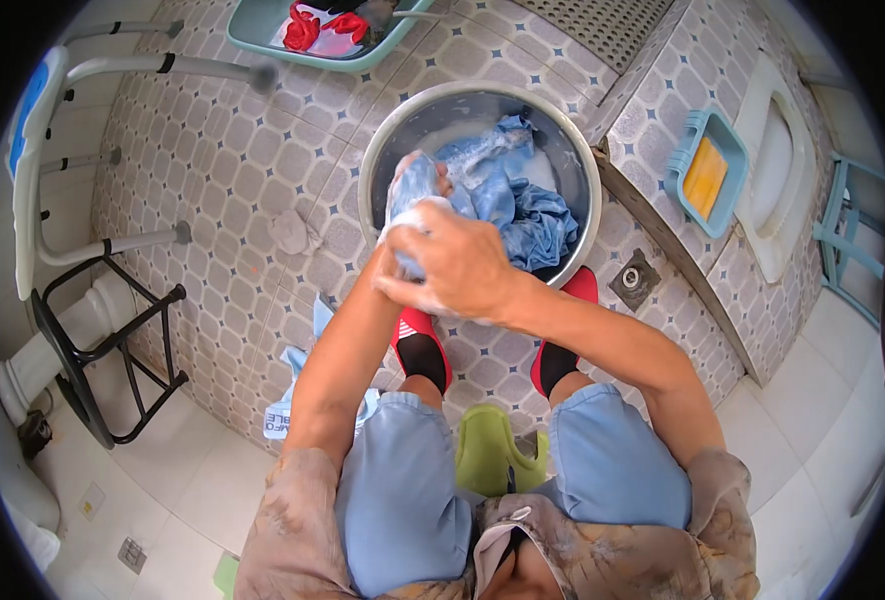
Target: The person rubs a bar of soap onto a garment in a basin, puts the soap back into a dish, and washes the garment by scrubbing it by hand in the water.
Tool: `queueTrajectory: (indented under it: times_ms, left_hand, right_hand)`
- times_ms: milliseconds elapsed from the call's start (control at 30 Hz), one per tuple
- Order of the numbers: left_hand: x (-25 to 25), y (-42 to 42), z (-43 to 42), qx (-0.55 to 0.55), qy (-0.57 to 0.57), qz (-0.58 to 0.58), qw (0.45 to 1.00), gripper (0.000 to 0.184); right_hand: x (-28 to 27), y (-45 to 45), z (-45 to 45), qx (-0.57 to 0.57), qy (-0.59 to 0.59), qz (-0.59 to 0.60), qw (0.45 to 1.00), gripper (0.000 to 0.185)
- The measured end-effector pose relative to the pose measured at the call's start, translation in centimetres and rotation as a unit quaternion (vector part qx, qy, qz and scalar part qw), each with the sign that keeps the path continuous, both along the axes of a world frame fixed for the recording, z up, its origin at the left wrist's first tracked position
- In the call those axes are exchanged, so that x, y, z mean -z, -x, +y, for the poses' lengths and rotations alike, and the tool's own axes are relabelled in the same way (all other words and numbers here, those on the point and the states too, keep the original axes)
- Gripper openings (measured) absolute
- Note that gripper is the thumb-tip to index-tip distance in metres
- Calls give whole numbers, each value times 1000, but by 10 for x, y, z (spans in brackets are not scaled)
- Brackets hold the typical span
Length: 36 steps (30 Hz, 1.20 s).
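A bundle of sudsy light-blue cloth [415, 190] sits just left of the centre of the frame, raised at the left side of a metal basin [593, 190]. The left hand [443, 181] grasps its upper part, much of the palm hidden by fabric and foam; the right hand [454, 258] is curled over its lower part, close against the left wrist. The lather is probably slippery, so a loosened grip could let the bundle slide, either back into the basin or over the near rim onto the patterned tile floor [224, 140]. Inside the basin, a wet blue garment [540, 218] lies heaped in cloudy water; dropping the bundle on it could splash the 2 red shoes [421, 345], which stand by the lower rim, and a knock from either toe could shift the basin. To the right, a floor drain [634, 281] lies near; suds spilled around it could leave slick footing. Left of the basin, a pale crumpled rag [293, 233] lies where a foot could skid on it. At lower centre, a green plastic stool [482, 452] stands between the knees; leaning too far forward over the basin could upset the person's balance.
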<state>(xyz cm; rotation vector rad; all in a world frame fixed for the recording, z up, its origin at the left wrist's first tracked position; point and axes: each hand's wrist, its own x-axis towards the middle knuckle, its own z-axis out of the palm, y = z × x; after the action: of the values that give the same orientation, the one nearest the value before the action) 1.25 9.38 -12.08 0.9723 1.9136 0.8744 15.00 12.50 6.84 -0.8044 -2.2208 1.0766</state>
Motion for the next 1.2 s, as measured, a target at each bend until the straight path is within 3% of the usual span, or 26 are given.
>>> queueTrajectory:
  times_ms: [33,67,100,133,200,267,300,333,367,433,567,600,667,700,733,833,900,967,1000,1033,1067,1100,1133,1167,1200]
  left_hand:
    - [29,3,-6,19,-102,-466,879,20]
    - [42,5,-12,31,-178,-819,545,22]
    - [-43,-19,-1,-104,-85,-694,707,24]
    - [-100,-34,13,-169,-19,-601,781,26]
    - [-151,-56,30,-195,-7,-544,816,31]
    - [-151,-59,26,-221,-36,-541,811,30]
    - [-119,-48,18,-74,4,-407,910,32]
    - [-70,-40,9,73,43,-249,965,35]
    - [50,-41,-15,32,72,-563,823,25]
    - [25,-40,-9,-16,68,-579,812,25]
    - [-90,-45,17,-188,61,-629,751,24]
    - [-110,-51,14,-185,64,-630,751,24]
    - [-136,-63,14,-203,-12,-416,886,27]
    - [16,-50,-8,24,-220,-335,916,21]
    - [15,-47,-13,21,-218,-337,916,21]
    - [-44,-39,-4,-110,-69,-522,843,21]
    - [-89,-32,4,-190,34,-618,763,22]
    - [-130,-31,14,-173,40,-596,783,23]
    - [-139,-31,15,-163,42,-578,799,25]
    - [-118,-23,8,-73,-9,-553,830,31]
    - [-119,-13,9,-73,-6,-556,828,31]
    - [-125,-3,12,-17,15,-487,873,33]
    - [-132,3,17,41,33,-410,910,36]
    - [-139,2,21,60,18,-350,935,50]
    - [-152,4,27,62,20,-349,935,50]
  right_hand:
    - [21,3,1,-32,-51,-38,998,25]
    - [44,8,5,-63,-100,-74,990,21]
    - [78,9,33,-60,-79,-163,982,17]
    - [101,5,59,-57,-61,-251,964,15]
    - [93,-4,67,14,-34,-250,967,14]
    - [78,-10,61,79,-8,-258,963,15]
    - [64,-11,46,19,-62,-253,965,15]
    - [56,-8,34,-44,-115,-242,962,16]
    - [53,-5,23,-50,-113,-242,962,16]
    - [51,3,10,-68,-149,-66,984,22]
    - [86,-3,55,35,-81,-186,979,17]
    - [85,-6,51,71,-67,-217,971,17]
    - [73,-9,47,106,-66,-248,961,18]
    - [55,-9,27,18,-124,-191,974,20]
    - [46,-6,15,-68,-181,-128,973,23]
    - [63,7,15,16,-138,-107,984,24]
    - [77,3,50,62,-86,-217,970,27]
    - [105,-15,79,115,21,-280,953,31]
    - [100,-18,83,113,22,-278,954,31]
    - [95,-23,89,112,56,-275,953,34]
    - [89,-30,94,117,92,-273,950,37]
    - [89,-38,101,107,167,-231,953,36]
    - [89,-44,107,108,166,-230,953,36]
    - [87,-48,111,69,213,-162,961,36]
    - [78,-48,113,29,259,-94,961,37]
